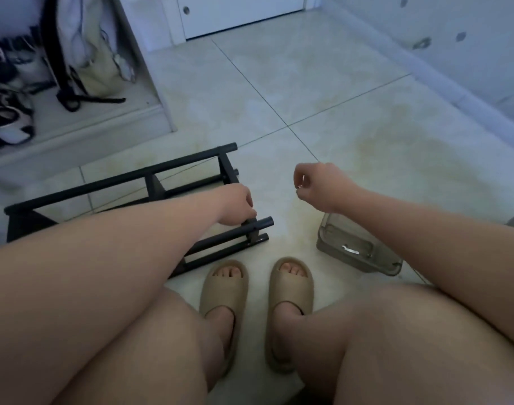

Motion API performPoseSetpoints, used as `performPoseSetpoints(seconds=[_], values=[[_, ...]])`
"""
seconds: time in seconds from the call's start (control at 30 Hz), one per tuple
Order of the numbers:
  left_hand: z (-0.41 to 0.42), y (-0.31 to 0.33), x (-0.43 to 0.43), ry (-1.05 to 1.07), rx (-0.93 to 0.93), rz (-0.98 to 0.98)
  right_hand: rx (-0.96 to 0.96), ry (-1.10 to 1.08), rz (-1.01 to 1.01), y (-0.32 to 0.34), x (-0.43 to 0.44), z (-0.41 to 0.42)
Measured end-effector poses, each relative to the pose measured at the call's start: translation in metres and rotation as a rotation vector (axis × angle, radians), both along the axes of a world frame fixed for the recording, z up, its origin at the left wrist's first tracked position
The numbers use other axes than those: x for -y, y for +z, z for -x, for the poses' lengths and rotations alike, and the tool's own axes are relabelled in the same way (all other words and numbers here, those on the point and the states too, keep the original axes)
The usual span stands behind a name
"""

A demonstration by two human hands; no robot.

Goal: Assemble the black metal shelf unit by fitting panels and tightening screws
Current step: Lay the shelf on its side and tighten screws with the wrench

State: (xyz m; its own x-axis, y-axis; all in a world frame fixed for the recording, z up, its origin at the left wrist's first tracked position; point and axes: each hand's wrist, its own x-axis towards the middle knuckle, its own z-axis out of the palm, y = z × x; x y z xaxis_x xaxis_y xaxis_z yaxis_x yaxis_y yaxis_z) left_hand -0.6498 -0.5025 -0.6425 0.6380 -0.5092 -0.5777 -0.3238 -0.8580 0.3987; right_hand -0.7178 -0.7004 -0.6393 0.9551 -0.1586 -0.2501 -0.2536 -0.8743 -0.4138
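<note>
Black metal shelf frame [118,179] lies on the floor [308,83] under the left grip [238,206], which clasps its end bar. Right grip [317,182], apart to the right, pinches a shiny piece [299,186].

Dim bluish light, soft wide-angle blur

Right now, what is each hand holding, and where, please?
Left hand grips the shelf frame at its end post; right hand pinches a small shiny item.

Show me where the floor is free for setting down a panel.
Widest: bare tiles ahead, between shelf frame, door and right wall. A narrow strip runs between frame and clear container. Crowded: left, by the frame and shoe ledge.
</note>
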Motion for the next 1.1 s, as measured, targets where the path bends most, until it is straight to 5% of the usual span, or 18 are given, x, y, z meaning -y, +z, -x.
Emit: performPoseSetpoints(seconds=[0.3,0.57,0.77,1.1], values=[[-0.046,-0.072,-0.023,0.055,-0.082,-0.06,-0.108,-0.163,-0.222,-0.063,-0.015,-0.026],[-0.067,-0.166,-0.006,0.387,-0.221,0.044,-0.065,-0.328,-0.698,-0.135,-0.025,-0.021],[-0.066,-0.202,-0.001,0.422,-0.367,0.155,0.048,-0.31,-0.963,-0.163,-0.034,-0.014],[-0.054,-0.19,-0.005,0.468,-0.637,0.34,0.055,-0.271,-0.991,-0.185,-0.032,0.015]])
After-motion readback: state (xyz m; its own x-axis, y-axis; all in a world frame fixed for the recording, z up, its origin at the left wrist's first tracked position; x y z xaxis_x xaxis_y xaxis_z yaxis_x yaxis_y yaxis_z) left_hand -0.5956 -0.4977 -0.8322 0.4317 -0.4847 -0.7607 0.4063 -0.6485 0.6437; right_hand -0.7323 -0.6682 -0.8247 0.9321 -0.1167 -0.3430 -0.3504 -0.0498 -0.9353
